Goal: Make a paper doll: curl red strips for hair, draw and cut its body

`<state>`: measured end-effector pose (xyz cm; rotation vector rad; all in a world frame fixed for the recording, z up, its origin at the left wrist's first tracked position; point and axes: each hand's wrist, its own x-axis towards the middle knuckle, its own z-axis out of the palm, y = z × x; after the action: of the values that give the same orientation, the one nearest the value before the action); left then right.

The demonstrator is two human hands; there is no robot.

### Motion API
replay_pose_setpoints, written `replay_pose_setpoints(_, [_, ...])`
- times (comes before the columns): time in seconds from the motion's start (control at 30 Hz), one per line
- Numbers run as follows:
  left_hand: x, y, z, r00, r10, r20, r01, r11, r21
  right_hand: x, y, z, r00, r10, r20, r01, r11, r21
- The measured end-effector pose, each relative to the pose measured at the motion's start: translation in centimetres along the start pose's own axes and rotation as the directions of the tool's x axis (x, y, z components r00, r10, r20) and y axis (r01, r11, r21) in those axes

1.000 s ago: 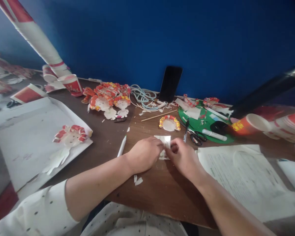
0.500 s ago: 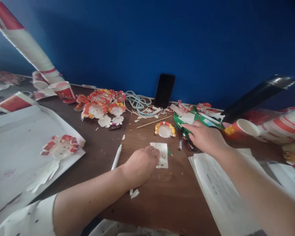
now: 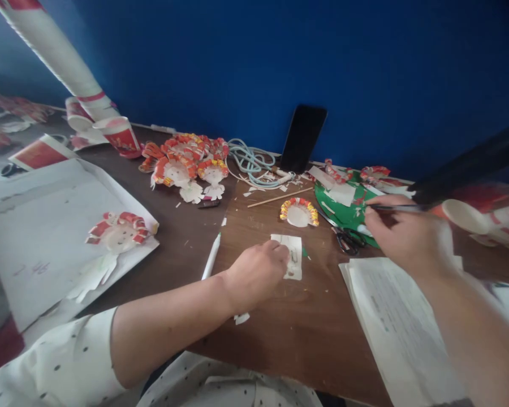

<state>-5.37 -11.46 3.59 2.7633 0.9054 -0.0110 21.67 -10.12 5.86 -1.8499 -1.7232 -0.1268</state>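
My left hand (image 3: pixel 258 268) rests on the wooden table with its fingers curled together. Its fingertips press on the left edge of a small white paper piece (image 3: pixel 294 265) that bears faint dark marks. Over the right side, my right hand (image 3: pixel 407 234) pinches a slim dark pen-like tool (image 3: pixel 401 208); its exact kind is unclear. Between the hands lie black-handled scissors (image 3: pixel 350 242), their blades towards a green sheet (image 3: pixel 337 209). Just beyond the white paper is a round paper cutout (image 3: pixel 299 216) with a red and yellow frilled rim.
A white marker (image 3: pixel 211 257) lies left of my left hand. Behind are a thin stick (image 3: pixel 280 198), a coiled cable (image 3: pixel 250 164), a phone (image 3: pixel 303 138) against the wall and a pile of cutouts (image 3: pixel 190 150). Printed sheets (image 3: pixel 390 311) lie at right, a large white envelope-like sheet (image 3: pixel 38 226) at left.
My right hand has lifted the slim dark tool from beside the scissors and moved right with it. The left hand stays at the paper. The view has shifted slightly.
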Motion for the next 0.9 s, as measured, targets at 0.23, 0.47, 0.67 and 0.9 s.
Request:
replay_pose_setpoints(0.23, [-0.1,0.2,1.2,0.999,0.046,-0.025,-0.043,0.993,0.109,-5.7,-5.2,2.6,0.996,-0.006,0.089,-0.042,0.848,0.529])
replay_pose_setpoints(0.47, [0.0,0.1,1.2,0.994,0.069,-0.086,-0.056,0.987,0.148,-7.0,-4.5,5.5,0.982,-0.090,0.166,-0.002,0.875,0.484])
replay_pose_setpoints(0.67, [0.2,-0.1,1.5,0.990,0.103,-0.101,-0.088,0.987,0.137,-6.6,-4.9,5.6,0.974,-0.144,0.174,0.063,0.913,0.404])
replay_pose_setpoints(0.9, [0.0,0.2,1.2,0.988,0.038,-0.148,-0.017,0.990,0.141,-6.7,-4.7,6.0,0.968,-0.089,0.236,-0.007,0.926,0.377])
